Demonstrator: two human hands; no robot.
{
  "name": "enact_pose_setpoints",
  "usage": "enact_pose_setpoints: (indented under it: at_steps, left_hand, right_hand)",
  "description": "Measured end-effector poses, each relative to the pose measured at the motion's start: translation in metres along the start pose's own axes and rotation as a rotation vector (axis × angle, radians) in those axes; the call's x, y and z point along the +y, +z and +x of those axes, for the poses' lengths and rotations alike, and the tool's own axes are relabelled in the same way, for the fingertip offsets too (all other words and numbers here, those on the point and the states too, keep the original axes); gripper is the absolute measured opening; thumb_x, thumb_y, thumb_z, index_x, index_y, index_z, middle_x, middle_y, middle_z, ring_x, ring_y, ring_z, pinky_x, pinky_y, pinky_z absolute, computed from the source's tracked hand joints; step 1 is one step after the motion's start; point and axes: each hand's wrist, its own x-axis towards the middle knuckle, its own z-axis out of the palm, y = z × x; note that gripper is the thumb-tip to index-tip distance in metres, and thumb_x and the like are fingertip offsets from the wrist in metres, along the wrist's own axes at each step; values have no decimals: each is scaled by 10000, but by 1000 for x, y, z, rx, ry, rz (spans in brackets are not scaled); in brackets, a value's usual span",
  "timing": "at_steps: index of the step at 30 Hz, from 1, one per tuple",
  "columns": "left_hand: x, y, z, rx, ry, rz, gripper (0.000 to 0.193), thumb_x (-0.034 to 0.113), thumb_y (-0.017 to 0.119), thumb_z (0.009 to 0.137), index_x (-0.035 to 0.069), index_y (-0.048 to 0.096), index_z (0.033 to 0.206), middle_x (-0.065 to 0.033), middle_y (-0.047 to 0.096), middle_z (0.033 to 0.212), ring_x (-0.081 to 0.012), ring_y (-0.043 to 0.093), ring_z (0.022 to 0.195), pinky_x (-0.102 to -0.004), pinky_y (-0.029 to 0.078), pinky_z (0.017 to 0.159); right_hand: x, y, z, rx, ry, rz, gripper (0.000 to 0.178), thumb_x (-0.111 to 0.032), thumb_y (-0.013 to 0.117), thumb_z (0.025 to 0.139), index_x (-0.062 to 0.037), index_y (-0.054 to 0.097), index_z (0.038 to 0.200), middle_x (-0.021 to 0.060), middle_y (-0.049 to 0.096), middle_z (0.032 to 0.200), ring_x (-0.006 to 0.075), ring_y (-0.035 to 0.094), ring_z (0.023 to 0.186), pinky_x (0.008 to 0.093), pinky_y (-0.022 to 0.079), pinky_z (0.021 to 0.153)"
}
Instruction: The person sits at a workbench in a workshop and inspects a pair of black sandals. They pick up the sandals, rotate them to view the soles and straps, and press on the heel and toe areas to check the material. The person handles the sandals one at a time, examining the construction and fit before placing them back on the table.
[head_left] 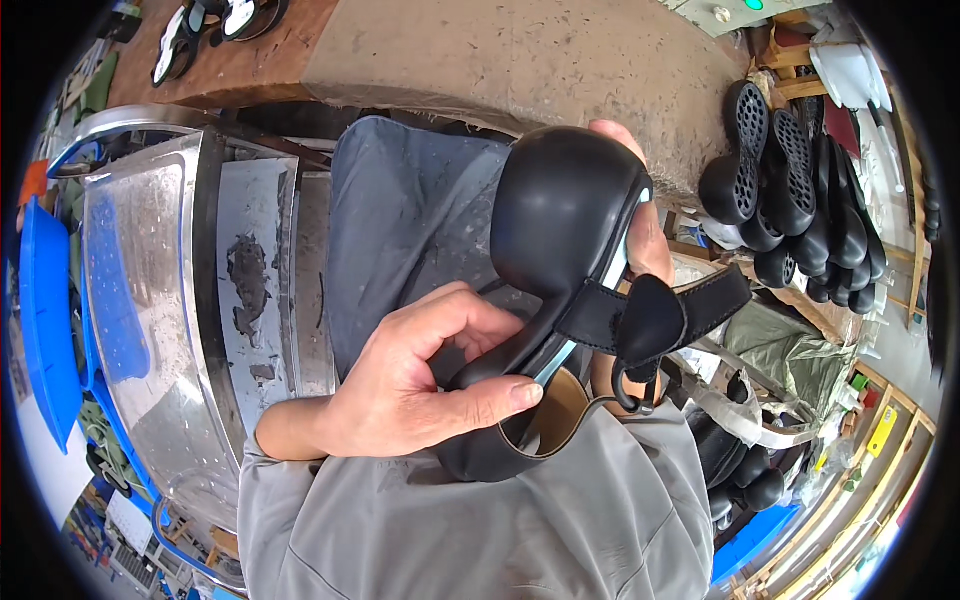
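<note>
A black wedge-heeled sandal (560,215) is held tilted in front of my chest, its rounded heel up and away from me. My left hand (420,370) grips it near the toe end. The left thumb presses on the pale blue edge beside the open upper, whose tan lining (567,402) shows; the fingers pass underneath. My right hand (645,240) wraps the heel from the right side, mostly hidden behind the shoe. A black ankle strap (650,320) with a loose end sticks out to the right, and a thin buckle strap hangs beneath it.
Across the far side runs a brown workbench (520,60), with white-and-black sandals (245,18) at its left. A metal-framed cabinet (150,300) and a blue tray (48,320) stand left. Several black soles (790,180) hang at the right. Dark grey cloth (400,220) lies beyond my hands.
</note>
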Motion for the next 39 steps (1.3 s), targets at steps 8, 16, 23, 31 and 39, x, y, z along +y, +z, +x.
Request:
enact_pose_setpoints:
  at_steps: [8,16,23,31,39]
  left_hand:
    - [3,-2,0,65,107,236,253,85,749,752,-22,604,929,-78,555,762,-127,535,618,-259,416,536]
    - [10,7,6,160,347,535,209,83,719,746,-24,596,878,-112,556,737,-222,538,530,-308,441,470]
    - [23,13,17,136,388,666,130,53,670,756,-16,572,807,-86,477,668,-210,500,497,-319,414,431]
    - [35,18,21,165,466,860,184,70,672,650,31,495,680,-69,408,667,-192,480,485,-309,395,411]
    - [33,21,16,256,561,960,190,147,664,718,-14,563,718,-100,513,687,-223,507,442,-323,409,383]
  right_hand:
    - [-6,5,-4,19,46,9,856,-461,743,728,8,360,1334,142,538,1208,229,525,1134,346,404,989]
    - [-17,8,-8,36,3,-44,847,-424,741,742,14,329,1338,168,523,1220,254,522,1139,374,408,989]
    - [-24,17,-14,106,-47,-71,842,-411,756,729,0,332,1329,199,516,1229,283,546,1104,397,441,960]
    - [-22,25,-23,142,-89,-78,859,-401,771,720,19,331,1328,200,519,1224,272,541,1110,380,423,967]
    - [-29,36,-27,88,-159,-59,819,-356,769,723,7,340,1318,207,517,1217,277,539,1106,387,427,950]
